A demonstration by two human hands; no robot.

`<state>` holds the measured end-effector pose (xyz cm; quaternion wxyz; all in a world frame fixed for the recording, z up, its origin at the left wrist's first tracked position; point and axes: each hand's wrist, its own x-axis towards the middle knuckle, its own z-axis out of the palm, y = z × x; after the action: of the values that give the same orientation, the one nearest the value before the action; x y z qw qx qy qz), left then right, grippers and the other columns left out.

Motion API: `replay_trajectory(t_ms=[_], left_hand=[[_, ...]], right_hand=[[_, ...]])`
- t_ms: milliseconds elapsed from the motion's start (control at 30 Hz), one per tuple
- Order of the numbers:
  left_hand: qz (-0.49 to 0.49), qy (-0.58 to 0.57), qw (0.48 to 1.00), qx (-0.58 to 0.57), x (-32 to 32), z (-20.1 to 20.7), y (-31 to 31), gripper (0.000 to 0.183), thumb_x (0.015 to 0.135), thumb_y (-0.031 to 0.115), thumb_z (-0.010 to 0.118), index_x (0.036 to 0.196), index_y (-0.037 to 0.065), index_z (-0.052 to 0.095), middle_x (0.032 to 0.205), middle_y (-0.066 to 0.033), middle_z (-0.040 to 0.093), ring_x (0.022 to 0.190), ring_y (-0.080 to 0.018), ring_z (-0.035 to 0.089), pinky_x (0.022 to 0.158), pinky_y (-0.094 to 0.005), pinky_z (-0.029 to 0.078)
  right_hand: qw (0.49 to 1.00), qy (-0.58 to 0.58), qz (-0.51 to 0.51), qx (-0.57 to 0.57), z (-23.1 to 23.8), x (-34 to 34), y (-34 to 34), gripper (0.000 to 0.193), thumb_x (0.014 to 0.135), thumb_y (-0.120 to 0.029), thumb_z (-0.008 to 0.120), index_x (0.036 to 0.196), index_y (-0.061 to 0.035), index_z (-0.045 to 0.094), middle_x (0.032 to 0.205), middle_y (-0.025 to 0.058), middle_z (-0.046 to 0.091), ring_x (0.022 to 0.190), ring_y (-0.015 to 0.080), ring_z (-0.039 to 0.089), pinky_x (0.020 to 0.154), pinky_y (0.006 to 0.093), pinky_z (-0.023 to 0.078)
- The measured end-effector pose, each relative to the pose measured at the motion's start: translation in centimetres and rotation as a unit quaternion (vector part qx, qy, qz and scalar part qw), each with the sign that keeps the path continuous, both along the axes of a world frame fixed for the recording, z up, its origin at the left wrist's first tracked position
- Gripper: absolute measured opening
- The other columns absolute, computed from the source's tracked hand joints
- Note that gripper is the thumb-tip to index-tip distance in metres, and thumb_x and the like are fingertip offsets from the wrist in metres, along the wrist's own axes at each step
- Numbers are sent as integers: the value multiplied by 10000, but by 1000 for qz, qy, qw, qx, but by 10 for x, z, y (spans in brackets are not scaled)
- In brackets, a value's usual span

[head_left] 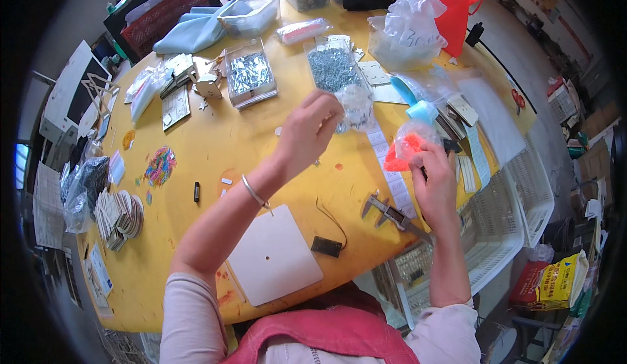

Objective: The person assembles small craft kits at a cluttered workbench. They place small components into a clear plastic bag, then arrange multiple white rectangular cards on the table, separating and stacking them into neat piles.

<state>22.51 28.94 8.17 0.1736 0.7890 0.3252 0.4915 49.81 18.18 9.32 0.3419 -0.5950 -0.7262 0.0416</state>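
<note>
My left hand (309, 132), a bracelet on its wrist, is raised over the middle of the table with its fingers curled together. What they hold, if anything, is hidden. Just beyond its fingertips lies a clear plastic bag (356, 109) with small grey bits in it. On the right, my right hand (434, 180) pinches the near edge of a clear bag of bright orange pieces (403, 149). Under that bag runs a strip of white labels (396, 184). A roll of pale blue tape (422, 112) sits just beyond the bag.
Trays of silvery parts (250, 73) and grey screws (332, 66) stand farther back. Near me lie a white board (274, 254), a caliper (390, 215) and a black tag (326, 246). Colourful small pieces (160, 166) are heaped at left. White baskets (490, 233) stand beyond the right edge.
</note>
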Motion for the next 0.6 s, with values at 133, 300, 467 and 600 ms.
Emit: replay_trajectory(t_ms=[133, 300, 467, 600], left_hand=[[56, -30, 998, -2, 2, 9, 46, 77, 917, -36, 679, 973, -2, 639, 1020, -107, 650, 910, -239, 685, 725, -328, 606], [120, -90, 988, 20, 7, -3, 113, 57, 888, -9, 695, 930, -2, 657, 953, -145, 665, 846, -300, 691, 702, -374, 576], [170, -85, 981, 33, 3, -34, 163, 64, 910, 33, 729, 955, 0, 700, 956, -103, 702, 910, -198, 711, 754, -305, 591], [159, -69, 982, -73, -2, -51, 176, 125, 910, 39, 730, 1031, 10, 724, 965, -99, 721, 932, -182, 718, 787, -306, 584]], right_hand=[[1000, 7, 20, 1, 2, -4, 12, 105, 890, 14, 690, 991, 3, 667, 1216, 187, 663, 1098, 391, 655, 927, 457, 494], [995, 3, 62, 78, 10, -26, 67, 143, 903, -36, 698, 1031, 1, 649, 1235, 186, 639, 1084, 400, 656, 867, 463, 549], [990, 40, 65, 118, -3, -58, 141, 134, 909, -23, 687, 1035, 5, 653, 1257, 191, 638, 1112, 405, 652, 908, 455, 537], [990, 26, 94, 102, -29, -74, 180, 116, 916, -26, 658, 1029, -1, 659, 1247, 176, 647, 1079, 402, 655, 897, 471, 530]])
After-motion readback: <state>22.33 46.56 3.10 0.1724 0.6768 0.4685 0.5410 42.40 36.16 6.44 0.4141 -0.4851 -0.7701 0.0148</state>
